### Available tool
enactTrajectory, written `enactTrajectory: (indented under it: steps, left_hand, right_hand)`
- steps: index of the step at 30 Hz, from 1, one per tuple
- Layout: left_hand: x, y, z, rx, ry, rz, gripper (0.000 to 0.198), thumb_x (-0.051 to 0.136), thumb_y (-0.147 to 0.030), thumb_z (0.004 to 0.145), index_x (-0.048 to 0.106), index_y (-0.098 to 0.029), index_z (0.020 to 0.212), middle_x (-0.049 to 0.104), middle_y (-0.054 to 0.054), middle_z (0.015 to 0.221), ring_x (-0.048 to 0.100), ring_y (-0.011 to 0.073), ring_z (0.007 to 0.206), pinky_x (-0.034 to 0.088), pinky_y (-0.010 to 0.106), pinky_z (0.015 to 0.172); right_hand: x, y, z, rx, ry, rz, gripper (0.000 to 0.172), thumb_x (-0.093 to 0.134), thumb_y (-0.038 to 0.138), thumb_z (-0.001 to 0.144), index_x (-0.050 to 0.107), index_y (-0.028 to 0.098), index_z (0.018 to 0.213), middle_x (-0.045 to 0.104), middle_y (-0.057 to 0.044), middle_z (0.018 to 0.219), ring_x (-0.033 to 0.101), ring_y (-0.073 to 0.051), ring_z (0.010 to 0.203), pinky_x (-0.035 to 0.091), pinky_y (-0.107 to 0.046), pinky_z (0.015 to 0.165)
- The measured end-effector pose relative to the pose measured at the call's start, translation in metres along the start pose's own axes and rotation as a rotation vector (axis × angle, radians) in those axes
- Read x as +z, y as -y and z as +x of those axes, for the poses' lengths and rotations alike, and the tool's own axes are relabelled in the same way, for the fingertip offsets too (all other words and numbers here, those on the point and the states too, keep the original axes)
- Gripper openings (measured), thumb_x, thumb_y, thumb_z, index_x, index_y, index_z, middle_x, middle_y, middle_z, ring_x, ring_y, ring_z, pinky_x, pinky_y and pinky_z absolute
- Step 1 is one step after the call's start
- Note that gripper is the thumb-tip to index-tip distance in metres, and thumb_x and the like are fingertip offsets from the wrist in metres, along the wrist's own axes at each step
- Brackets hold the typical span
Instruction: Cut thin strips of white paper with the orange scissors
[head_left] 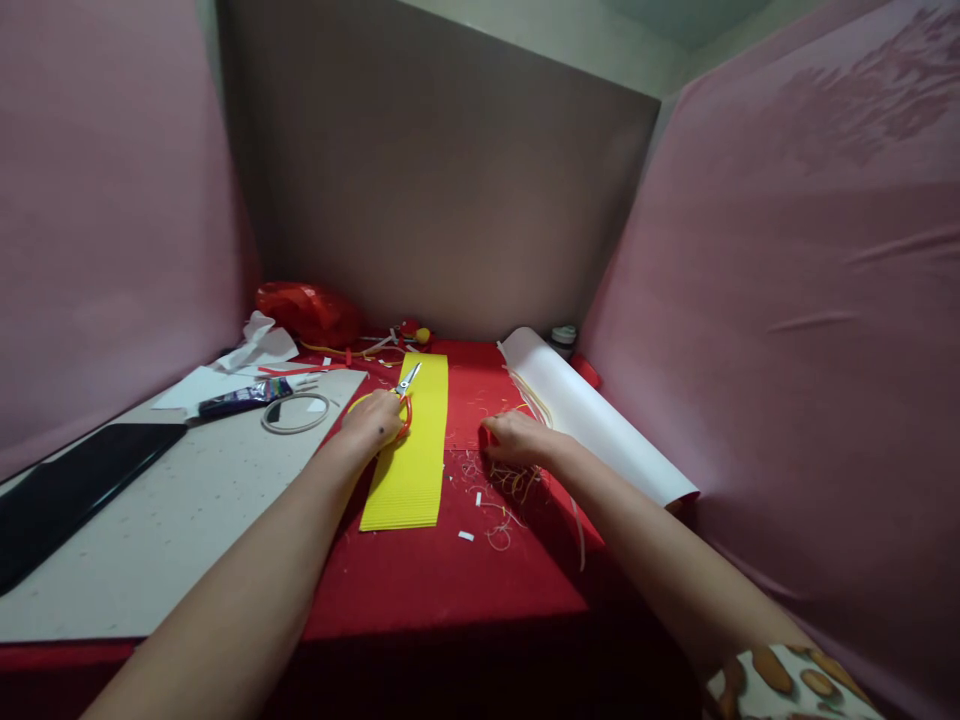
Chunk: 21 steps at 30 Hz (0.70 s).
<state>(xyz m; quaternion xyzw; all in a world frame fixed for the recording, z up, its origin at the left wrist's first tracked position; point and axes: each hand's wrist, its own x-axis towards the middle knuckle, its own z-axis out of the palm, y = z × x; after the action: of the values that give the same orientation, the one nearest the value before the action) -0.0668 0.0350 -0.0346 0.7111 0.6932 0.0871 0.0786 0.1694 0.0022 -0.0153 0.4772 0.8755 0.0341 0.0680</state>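
A long strip of yellow corrugated paper [414, 440] lies on a red sheet [480, 570] spread over the table. My left hand [373, 420] rests on the strip's left edge, closed around the orange handles of a pair of scissors [407, 388] whose blades point away from me. My right hand [516, 438] lies to the right of the strip, fingers curled on the red sheet among thin paper trimmings [501, 488]; what it pinches is too small to name.
A rolled white sheet [600, 420] lies along the right side. On the grey board at left are a glue tube [244, 397], a wire ring [295, 413], white paper scraps [255, 345] and a black flat object [67, 485]. A red plastic bag [307, 312] sits at the back. Pink fabric walls close in.
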Motion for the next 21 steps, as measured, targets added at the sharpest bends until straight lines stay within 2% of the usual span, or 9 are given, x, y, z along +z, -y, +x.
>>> enactTrajectory:
  steps: [3,5,8,11,14,18,21]
  left_hand:
    - [-0.002,0.002,-0.001,0.016,-0.007,0.028,0.013,0.064,-0.021,0.062,0.063,-0.016,0.074,0.069,0.015,0.080,0.065,0.0268,0.075,0.039,0.029,0.054]
    - [-0.002,0.001,-0.001,0.019,-0.010,0.041,0.014,0.062,-0.019,0.063,0.063,-0.015,0.076,0.068,0.017,0.082,0.065,0.0291,0.077,0.038,0.030,0.054]
    - [-0.002,0.000,-0.001,0.019,-0.005,0.048,0.016,0.061,-0.020,0.063,0.064,-0.015,0.078,0.068,0.017,0.084,0.066,0.0293,0.079,0.038,0.030,0.053]
    - [-0.002,0.002,0.000,0.018,-0.007,0.045,0.022,0.060,-0.026,0.066,0.066,-0.014,0.084,0.068,0.018,0.088,0.065,0.0297,0.081,0.039,0.031,0.054]
    - [-0.001,0.003,0.000,-0.002,-0.004,0.042,0.026,0.061,-0.028,0.066,0.066,-0.014,0.087,0.069,0.018,0.086,0.065,0.0298,0.079,0.038,0.031,0.053]
    - [0.001,0.004,0.002,-0.013,0.006,0.043,0.027,0.062,-0.028,0.064,0.066,-0.016,0.087,0.069,0.017,0.088,0.065,0.0281,0.077,0.037,0.029,0.052]
    - [0.001,0.004,0.003,-0.010,0.012,0.055,0.028,0.063,-0.029,0.063,0.066,-0.016,0.087,0.069,0.016,0.088,0.065,0.0275,0.078,0.039,0.029,0.055]
  right_hand:
    - [-0.002,0.008,0.004,-0.042,0.011,-0.085,0.018,0.054,0.015,0.077,0.066,0.013,0.090,0.071,-0.017,0.089,0.067,-0.027,0.088,0.037,-0.041,0.091]
    - [-0.001,0.014,0.007,-0.102,0.025,-0.151,0.018,0.052,0.010,0.077,0.066,0.012,0.087,0.072,-0.017,0.087,0.067,-0.027,0.086,0.036,-0.045,0.094]
    - [0.002,0.020,0.009,-0.119,0.007,-0.178,0.020,0.047,0.009,0.080,0.066,0.011,0.089,0.071,-0.018,0.088,0.067,-0.029,0.085,0.040,-0.044,0.088]
    - [0.003,0.017,0.007,-0.068,-0.020,-0.162,0.023,0.046,0.011,0.081,0.064,0.009,0.095,0.070,-0.019,0.087,0.068,-0.030,0.082,0.045,-0.038,0.073]
    - [-0.001,0.008,-0.002,-0.019,-0.023,-0.057,0.026,0.049,0.015,0.081,0.062,0.011,0.103,0.070,-0.017,0.091,0.067,-0.028,0.084,0.046,-0.033,0.068]
    - [-0.004,0.001,-0.023,-0.002,-0.109,0.086,0.040,0.052,0.036,0.086,0.056,0.013,0.118,0.060,-0.017,0.119,0.055,-0.029,0.111,0.042,-0.034,0.087]
    - [0.001,0.008,-0.041,-0.043,-0.009,0.146,0.048,0.049,0.050,0.087,0.055,0.017,0.120,0.059,-0.015,0.120,0.056,-0.027,0.107,0.041,-0.036,0.087]
